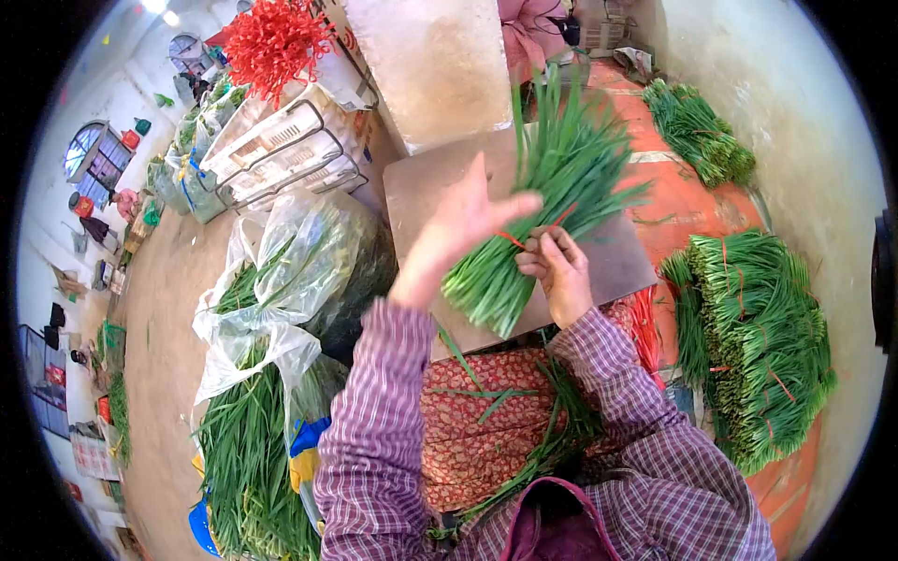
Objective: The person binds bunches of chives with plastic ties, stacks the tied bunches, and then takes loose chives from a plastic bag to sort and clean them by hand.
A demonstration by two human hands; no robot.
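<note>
A thick bundle of garlic chives (585,154) lies slanted over a brown board (412,192), cut ends toward me and leaf tips pointing away. Around its lower part runs a red tie (510,240). My right hand (561,276) is closed at the bundle's right side, thumb and fingertips pinching the tie. On the other side, my left hand (463,229) is slightly blurred, with thumb and fingers spread apart. Its thumb passes over the bundle close to the tie; whether it touches the leaves I cannot tell.
Tied chive bundles (762,346) are stacked at right, with another pile (700,131) farther back. Loose chives (248,458) fill an open plastic bag (323,252) at left. Red ties hang in a bunch (276,47) by white crates (281,140). Red strips (645,332) lie beside my right forearm.
</note>
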